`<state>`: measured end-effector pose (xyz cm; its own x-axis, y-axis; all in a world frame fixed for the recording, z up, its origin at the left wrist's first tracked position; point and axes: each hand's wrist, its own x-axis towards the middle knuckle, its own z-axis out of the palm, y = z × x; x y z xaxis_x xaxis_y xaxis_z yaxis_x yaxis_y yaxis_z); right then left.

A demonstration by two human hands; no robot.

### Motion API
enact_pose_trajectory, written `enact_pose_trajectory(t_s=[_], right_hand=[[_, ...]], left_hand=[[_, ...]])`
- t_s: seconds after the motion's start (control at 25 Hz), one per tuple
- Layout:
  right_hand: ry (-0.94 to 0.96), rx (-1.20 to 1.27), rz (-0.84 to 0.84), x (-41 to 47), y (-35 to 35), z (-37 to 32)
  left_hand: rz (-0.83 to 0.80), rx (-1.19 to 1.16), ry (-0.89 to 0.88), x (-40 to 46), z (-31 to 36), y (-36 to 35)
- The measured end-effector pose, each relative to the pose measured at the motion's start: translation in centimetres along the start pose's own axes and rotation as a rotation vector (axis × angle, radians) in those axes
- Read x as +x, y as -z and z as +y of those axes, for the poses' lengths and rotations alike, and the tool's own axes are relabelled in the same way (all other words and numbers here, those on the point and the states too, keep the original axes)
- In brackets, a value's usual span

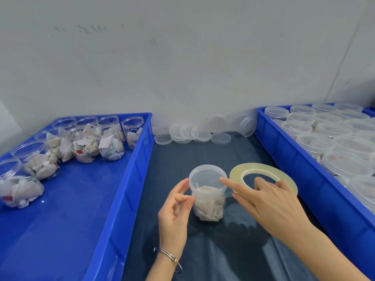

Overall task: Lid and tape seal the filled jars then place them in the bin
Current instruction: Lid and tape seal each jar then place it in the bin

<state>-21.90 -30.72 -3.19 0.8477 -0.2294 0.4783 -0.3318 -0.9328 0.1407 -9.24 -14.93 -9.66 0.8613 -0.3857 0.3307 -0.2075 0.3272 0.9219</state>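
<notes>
Right now the small clear plastic jar, stuffed with pale papery tea-bag sachets, stands upright on the dark blue cloth-covered tabletop between my two hands, with its translucent round lid already seated on top. I judge it light and easily tipped: thin, smooth, slightly flexible walls and soft, loose contents, so it wants steadying at the lid's rim, not a squeeze on the body. My left hand pinches at the jar's shoulder just under the lid, thumb and forefinger curled against it. My right hand grips the wide flat ring of clear yellowish tape, fingers hooked through its hole, while the forefinger stretches out to touch the lid's edge; a short strip of tape seems to run from roll to jar, though it is nearly invisible. Slick tape on slick plastic will likely wrinkle unless the jar turns evenly. Open filled jars sit in the glossy rigid blue plastic bin on the left; lidded ones crowd the blue bin on the right; spare lids lie by the wall.
</notes>
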Motion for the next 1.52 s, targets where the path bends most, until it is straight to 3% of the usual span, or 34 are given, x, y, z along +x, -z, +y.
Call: enact_pose_trajectory(t_s=[0.24, 0.44, 0.6, 0.72, 0.76, 0.88, 0.92, 1.2, 1.52], right_hand=[[-0.001, 0.038, -0.010, 0.8, 0.0, -0.7], [-0.009, 0.027, 0.025, 1.4, 0.3, -0.8], [-0.013, 0.031, -0.007, 1.3, 0.9, -0.9], [-0.015, 0.033, 0.007, 1.4, 1.0, -1.1], [-0.021, 0.033, -0.015, 1.5, 1.1, -1.2], [-0.076, -0.082, -0.212, 1.8, 1.2, -1.1], [-0.090, -0.077, -0.271, 1.6, 1.3, -0.6], [-0.096, 0.025, -0.437, -0.5, 3.0, 5.5], [-0.177, 0.052, -0.333, 2.1, 0.7, 5.9]], left_hand=[[-0.001, 0.110, 0.025, 1.5, -0.5, -0.1], [-0.053, -0.006, 0.101, 3.5, -0.2, 0.8], [-0.231, 0.178, 0.030, 5.0, 0.3, 1.6], [-0.454, 0.220, 0.066, 4.2, 0.5, 0.7], [-0.460, 0.275, 0.071, 3.5, 0.3, -0.2], [-0.185, 0.394, -0.015, 2.8, -0.4, -2.4], [-0.161, 0.403, -0.031, 3.0, -0.4, -2.4], [-0.284, 0.380, 0.011, 4.2, -0.3, -1.3], [-0.503, 0.269, 0.128, 4.5, -0.2, -0.3]])
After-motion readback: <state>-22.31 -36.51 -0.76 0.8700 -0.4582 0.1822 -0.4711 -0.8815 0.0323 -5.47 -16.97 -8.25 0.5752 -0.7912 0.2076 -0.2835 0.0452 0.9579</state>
